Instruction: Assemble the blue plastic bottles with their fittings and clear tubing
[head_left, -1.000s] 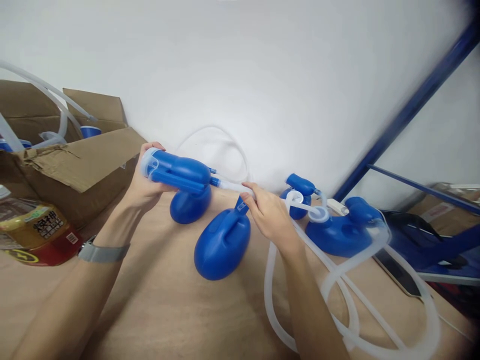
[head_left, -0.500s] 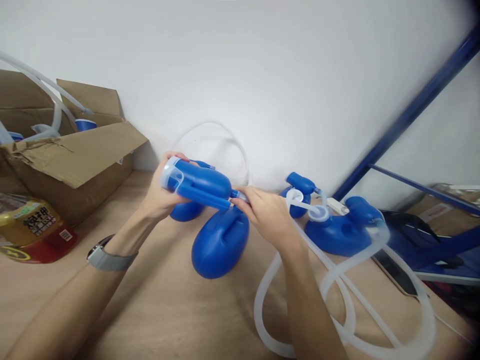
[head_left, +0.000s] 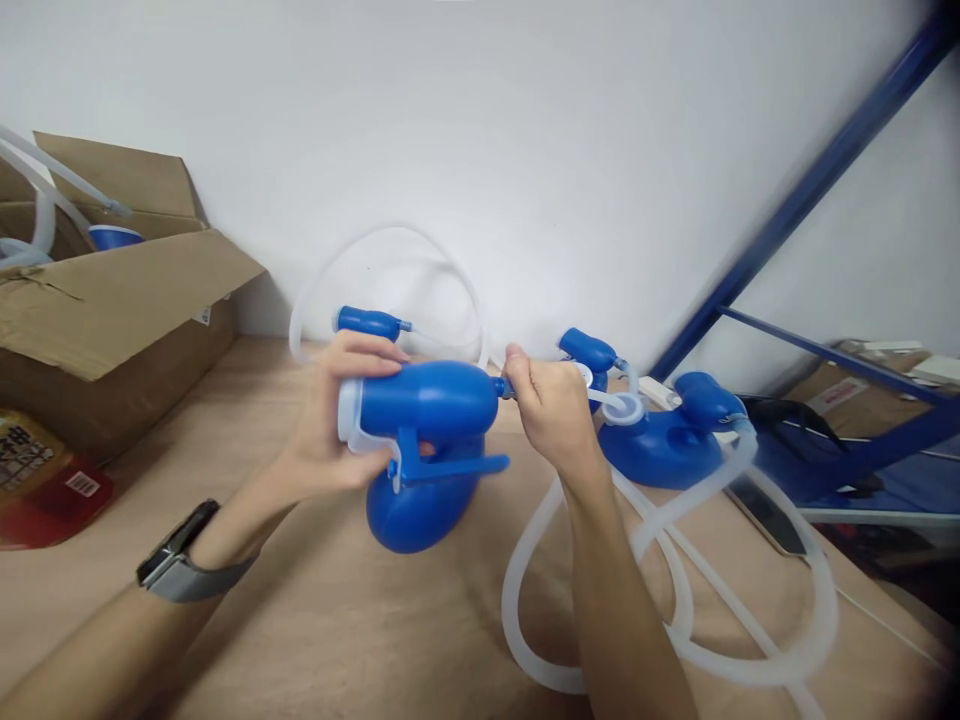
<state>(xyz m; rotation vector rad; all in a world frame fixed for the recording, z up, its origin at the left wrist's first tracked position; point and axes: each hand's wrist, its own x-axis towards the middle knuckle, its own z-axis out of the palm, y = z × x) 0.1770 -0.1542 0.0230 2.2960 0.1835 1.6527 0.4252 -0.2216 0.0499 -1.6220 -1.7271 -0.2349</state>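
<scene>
My left hand is wrapped round the white-rimmed end of a blue plastic urinal cup, which lies level in the air with its long blue handle now underneath. At the cup's narrow nozzle, my right hand is closed on the end of a clear tube, mostly hidden by the fingers. Whether the tube is fully over the nozzle I cannot tell. Below and partly behind the cup stands a rounded blue bottle on the wooden table. Another blue cup with a thin tube shows behind my left hand.
To the right are a blue bottle with cup and looped translucent hoses. A phone lies near the right edge, beside a blue metal rack. An open cardboard box and a red-yellow jug stand left.
The cup has turned in my left hand, its handle swinging lower, and has moved slightly right and down. My right hand has moved right with its thumb raised. The view has shifted right.
</scene>
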